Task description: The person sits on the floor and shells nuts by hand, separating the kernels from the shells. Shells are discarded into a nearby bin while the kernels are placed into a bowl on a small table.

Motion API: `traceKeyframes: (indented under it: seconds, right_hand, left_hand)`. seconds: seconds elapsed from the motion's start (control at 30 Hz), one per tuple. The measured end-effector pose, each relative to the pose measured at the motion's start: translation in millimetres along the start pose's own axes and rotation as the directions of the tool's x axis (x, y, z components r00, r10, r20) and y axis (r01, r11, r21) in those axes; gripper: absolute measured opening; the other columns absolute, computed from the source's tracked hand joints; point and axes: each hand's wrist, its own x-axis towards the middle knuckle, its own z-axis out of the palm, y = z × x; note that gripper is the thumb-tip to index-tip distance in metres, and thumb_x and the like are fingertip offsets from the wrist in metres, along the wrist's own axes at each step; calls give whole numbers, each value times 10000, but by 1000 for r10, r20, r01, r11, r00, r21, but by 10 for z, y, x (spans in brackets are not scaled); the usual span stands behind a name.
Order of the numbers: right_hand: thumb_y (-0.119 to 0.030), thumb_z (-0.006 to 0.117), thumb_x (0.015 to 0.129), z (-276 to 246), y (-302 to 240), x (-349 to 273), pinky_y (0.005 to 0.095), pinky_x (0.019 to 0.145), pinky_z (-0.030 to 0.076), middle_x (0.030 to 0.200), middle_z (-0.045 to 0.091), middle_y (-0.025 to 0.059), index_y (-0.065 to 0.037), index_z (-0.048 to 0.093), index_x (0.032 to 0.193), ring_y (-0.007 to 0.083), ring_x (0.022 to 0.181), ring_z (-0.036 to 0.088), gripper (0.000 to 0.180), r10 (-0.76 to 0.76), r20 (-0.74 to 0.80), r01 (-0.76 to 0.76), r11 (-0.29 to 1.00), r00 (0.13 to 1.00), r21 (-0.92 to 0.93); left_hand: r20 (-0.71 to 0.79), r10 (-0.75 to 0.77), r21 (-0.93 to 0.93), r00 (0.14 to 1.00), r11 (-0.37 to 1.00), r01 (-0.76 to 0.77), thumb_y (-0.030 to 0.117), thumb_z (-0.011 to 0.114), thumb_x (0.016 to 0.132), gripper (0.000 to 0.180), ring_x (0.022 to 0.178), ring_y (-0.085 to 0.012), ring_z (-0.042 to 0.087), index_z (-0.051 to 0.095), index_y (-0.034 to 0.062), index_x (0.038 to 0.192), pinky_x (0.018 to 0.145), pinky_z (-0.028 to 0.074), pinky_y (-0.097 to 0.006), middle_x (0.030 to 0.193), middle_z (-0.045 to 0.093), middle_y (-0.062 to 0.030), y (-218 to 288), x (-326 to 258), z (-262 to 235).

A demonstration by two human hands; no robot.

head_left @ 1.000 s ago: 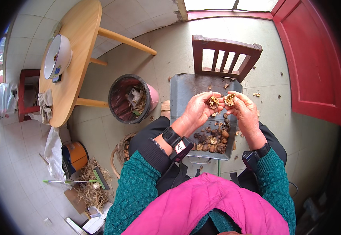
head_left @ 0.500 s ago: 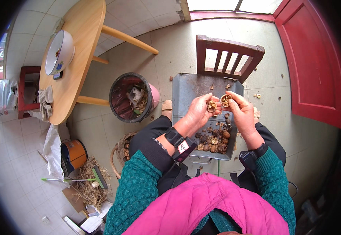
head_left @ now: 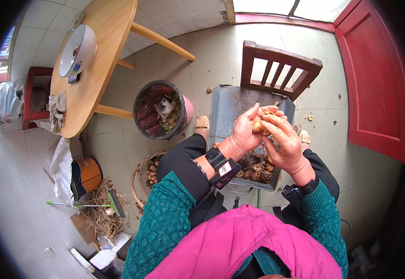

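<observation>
Above the grey metal tray (head_left: 225, 104), my two hands meet. My left hand (head_left: 245, 132) cups a pale walnut piece (head_left: 257, 126) between its thumb and palm. My right hand (head_left: 288, 146) reaches over from the right, its bent fingers closed around an opened walnut half (head_left: 268, 114) at the left hand's fingertips. Those right fingers partly hide both pieces. Below the hands, several dark walnuts (head_left: 254, 176) and bits of shell lie in the near part of the tray.
A dark wooden chair (head_left: 277, 69) stands at the tray's far edge. Left of it is a lined bucket (head_left: 158, 135) with scraps. A wicker basket (head_left: 143, 179) of walnuts sits by my left leg. On the wooden table (head_left: 104, 46) stands a white bowl (head_left: 88, 51). A broom (head_left: 115, 203) lies lower left.
My hands, apart with a walnut half in each, have come together. My right fingers now fold over the left palm. The whole view has shifted slightly.
</observation>
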Motion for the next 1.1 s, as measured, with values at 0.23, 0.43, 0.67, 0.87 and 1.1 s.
traceKeyframes:
  seconds: [0.23,0.43,0.67,0.87,1.1]
  right_hand:
    - [71,742,733,-23,95,-58,402,956,504,1210,646,193,2,646,1153,349,1125,638,437,64,123,-79,990,990,114]
    - [45,757,741,-54,83,-27,388,921,523,1141,670,174,-4,644,1111,343,1054,666,389,26,63,-34,991,998,126]
    - [41,767,743,-38,36,29,380,823,564,1103,681,158,-8,648,1098,307,975,689,377,-97,-25,97,995,995,3]
    - [40,782,739,-26,33,46,340,839,557,1152,677,171,12,665,1113,268,987,687,393,-64,16,64,997,998,50]
    - [-80,658,952,-255,249,-66,215,583,504,1107,684,101,25,606,1249,89,738,607,319,594,264,-445,179,759,877]
  left_hand:
    - [44,-41,17,998,999,40,387,292,1082,546,1247,-391,547,540,-68,1253,1119,415,-498,1251,600,-252,-60,11,38]
    - [61,-61,-29,996,998,63,392,320,1076,544,1253,-392,543,539,-71,1258,1118,412,-498,1256,598,-250,-125,20,34]
    - [75,-70,-18,995,997,71,350,362,1064,503,1259,-391,543,538,-72,1275,1116,411,-498,1261,604,-243,-143,19,79]
    - [67,-56,21,996,998,55,343,390,1056,487,1253,-380,549,540,-68,1271,1113,417,-484,1258,607,-233,-129,20,49]
    - [231,-60,-165,971,981,100,279,327,1085,445,1169,-304,610,531,-67,1276,1069,461,-468,1250,620,-201,-113,64,-49]
